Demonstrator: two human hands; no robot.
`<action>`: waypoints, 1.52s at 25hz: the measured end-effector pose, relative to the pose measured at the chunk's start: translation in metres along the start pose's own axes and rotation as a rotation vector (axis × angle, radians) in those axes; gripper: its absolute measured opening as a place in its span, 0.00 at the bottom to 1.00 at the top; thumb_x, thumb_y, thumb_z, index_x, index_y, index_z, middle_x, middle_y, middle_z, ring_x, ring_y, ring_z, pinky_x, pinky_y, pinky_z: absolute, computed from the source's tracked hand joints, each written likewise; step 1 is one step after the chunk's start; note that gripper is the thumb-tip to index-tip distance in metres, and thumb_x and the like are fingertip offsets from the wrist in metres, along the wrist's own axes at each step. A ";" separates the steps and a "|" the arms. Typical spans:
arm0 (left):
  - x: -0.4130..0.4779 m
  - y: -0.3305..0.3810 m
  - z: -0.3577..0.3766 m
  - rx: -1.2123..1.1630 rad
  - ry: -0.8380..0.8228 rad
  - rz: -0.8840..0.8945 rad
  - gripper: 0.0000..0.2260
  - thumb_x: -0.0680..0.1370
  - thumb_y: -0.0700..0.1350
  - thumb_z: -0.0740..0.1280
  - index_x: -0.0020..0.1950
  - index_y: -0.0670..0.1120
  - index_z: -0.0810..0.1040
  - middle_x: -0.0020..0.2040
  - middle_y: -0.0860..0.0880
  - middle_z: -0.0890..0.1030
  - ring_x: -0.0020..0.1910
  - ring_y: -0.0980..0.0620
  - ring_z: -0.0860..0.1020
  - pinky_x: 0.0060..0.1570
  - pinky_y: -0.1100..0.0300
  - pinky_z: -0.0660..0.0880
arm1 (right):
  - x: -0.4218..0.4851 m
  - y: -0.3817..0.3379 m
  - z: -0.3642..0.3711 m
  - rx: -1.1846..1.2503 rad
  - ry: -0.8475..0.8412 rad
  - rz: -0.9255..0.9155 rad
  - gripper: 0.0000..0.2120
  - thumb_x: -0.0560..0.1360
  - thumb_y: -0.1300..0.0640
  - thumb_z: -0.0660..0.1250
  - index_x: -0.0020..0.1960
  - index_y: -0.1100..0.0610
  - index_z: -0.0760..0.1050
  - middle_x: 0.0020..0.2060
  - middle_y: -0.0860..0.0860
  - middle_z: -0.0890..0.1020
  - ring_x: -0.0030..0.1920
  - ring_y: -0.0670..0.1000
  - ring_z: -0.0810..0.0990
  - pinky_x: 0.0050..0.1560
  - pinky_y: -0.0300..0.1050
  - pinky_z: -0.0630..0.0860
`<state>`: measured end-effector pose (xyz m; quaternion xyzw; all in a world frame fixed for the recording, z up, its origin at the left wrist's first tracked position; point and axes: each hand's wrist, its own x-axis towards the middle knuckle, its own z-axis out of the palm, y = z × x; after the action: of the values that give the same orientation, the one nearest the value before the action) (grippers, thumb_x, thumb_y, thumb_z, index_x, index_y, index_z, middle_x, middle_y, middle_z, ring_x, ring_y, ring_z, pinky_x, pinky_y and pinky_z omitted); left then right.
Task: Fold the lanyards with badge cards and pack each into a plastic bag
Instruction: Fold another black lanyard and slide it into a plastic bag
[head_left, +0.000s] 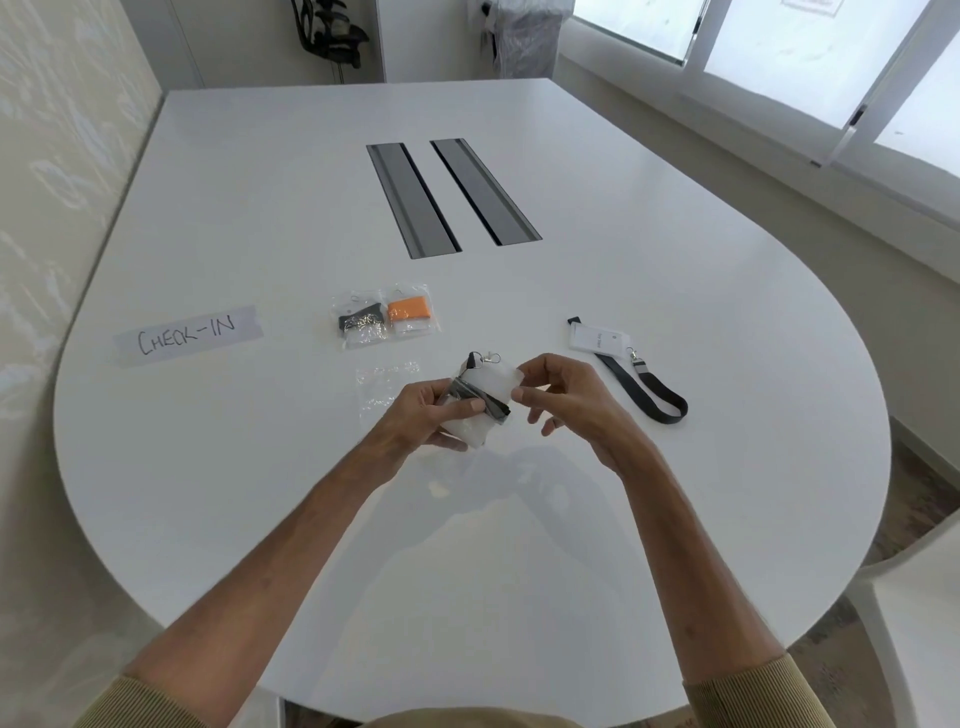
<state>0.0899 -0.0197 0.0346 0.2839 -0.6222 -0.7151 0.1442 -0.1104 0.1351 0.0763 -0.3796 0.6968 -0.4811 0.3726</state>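
Grey lanyard (480, 402) wound round white badge card (498, 376), up over the middle of the table (675, 519): grips it in left hand (431, 415), fingers curled. Pinches card's right edge with right hand (571, 405), thumb and forefinger. Flat just beyond: empty plastic bag (384, 384). Farther back, two packed bags (384, 317); toward right edge, black lanyard (660, 395).

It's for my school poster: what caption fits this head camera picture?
Left hand grips a badge card wrapped in its grey lanyard; right hand pinches its edge.
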 end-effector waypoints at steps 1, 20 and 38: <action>0.000 0.000 -0.001 -0.026 0.025 0.008 0.11 0.80 0.47 0.78 0.61 0.47 0.89 0.54 0.45 0.90 0.50 0.48 0.89 0.46 0.54 0.86 | -0.002 0.001 0.001 -0.007 0.016 -0.022 0.07 0.79 0.59 0.78 0.56 0.57 0.85 0.50 0.51 0.89 0.41 0.50 0.85 0.40 0.49 0.81; 0.000 0.000 -0.007 -0.149 0.145 0.020 0.10 0.79 0.47 0.78 0.60 0.47 0.89 0.55 0.42 0.90 0.52 0.46 0.89 0.45 0.54 0.86 | 0.000 -0.004 0.022 -0.368 0.100 -0.296 0.07 0.77 0.55 0.80 0.48 0.45 0.84 0.51 0.43 0.85 0.44 0.48 0.85 0.57 0.53 0.80; 0.000 -0.002 -0.010 -0.134 0.158 0.024 0.08 0.80 0.47 0.78 0.58 0.49 0.90 0.55 0.44 0.90 0.50 0.48 0.89 0.45 0.54 0.86 | 0.008 -0.006 0.022 -0.368 0.016 -0.260 0.04 0.83 0.58 0.73 0.50 0.50 0.83 0.44 0.36 0.86 0.35 0.45 0.84 0.40 0.47 0.77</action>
<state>0.0956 -0.0274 0.0317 0.3218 -0.5629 -0.7289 0.2199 -0.0938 0.1181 0.0749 -0.5241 0.7210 -0.3926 0.2264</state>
